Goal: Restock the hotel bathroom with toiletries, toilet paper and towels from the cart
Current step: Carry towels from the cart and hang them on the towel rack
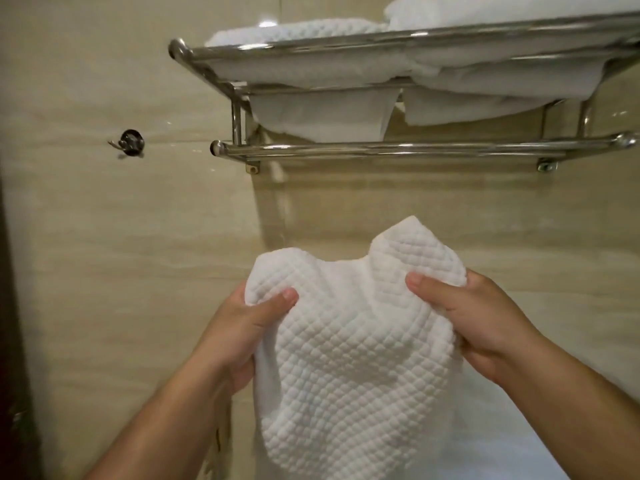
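A white waffle-weave towel point(349, 341) hangs in front of me, bunched at its top edge. My left hand point(242, 327) grips its upper left corner, thumb on the front. My right hand point(478, 317) grips the upper right corner the same way. Above, a chrome towel rack point(381, 46) is fixed to the beige tiled wall. Its shelf carries folded white towels point(304, 32), one waffle-weave on the left. The rack's lower hanging bar point(398, 148) is bare and sits well above the towel I hold.
A dark metal wall hook point(131, 143) is mounted left of the rack. A dark door edge or frame point(14, 306) runs down the far left. Something white point(512, 438) lies low behind the held towel at the bottom right.
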